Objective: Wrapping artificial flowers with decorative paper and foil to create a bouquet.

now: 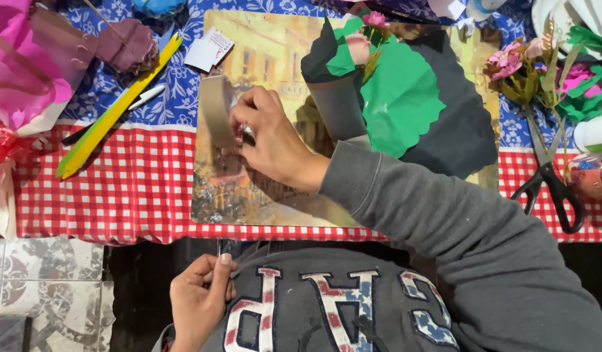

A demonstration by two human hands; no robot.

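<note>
— Where is the right hand (275,146)?

— Up over the picture placemat (262,58) on the bench (138,189). Its fingers are pinched on a roll of clear tape (217,111), which stands on edge at the mat's left side. The grip is narrow, closed round the roll's near rim, with something small and shiny at the fingertips. It may be the loose tape end, but the view is too blurred there to be sure.

— And the left hand (200,296)?

— Low, below the bench edge, against the grey sweatshirt. The thumb is pressed to the fingers on a thin strip (218,249) that runs upward toward the mat; I take it for tape, though it barely shows. So that grip is shut tight too.

— What lies around them?

— Just right of the roll, a black paper sheet (457,130) with a scalloped green paper piece (398,98) on it, wrapped about a small pink flower (374,19). Black-handled scissors (548,173) lie further right, near a bunch of pink paper flowers (509,62). To the left, well apart, a yellow ruler (115,111) lies slantwise across the blue floral cloth and the red checked cloth, with a pen (141,99) beside it and pink wrapping (20,72) at the far corner.
</note>
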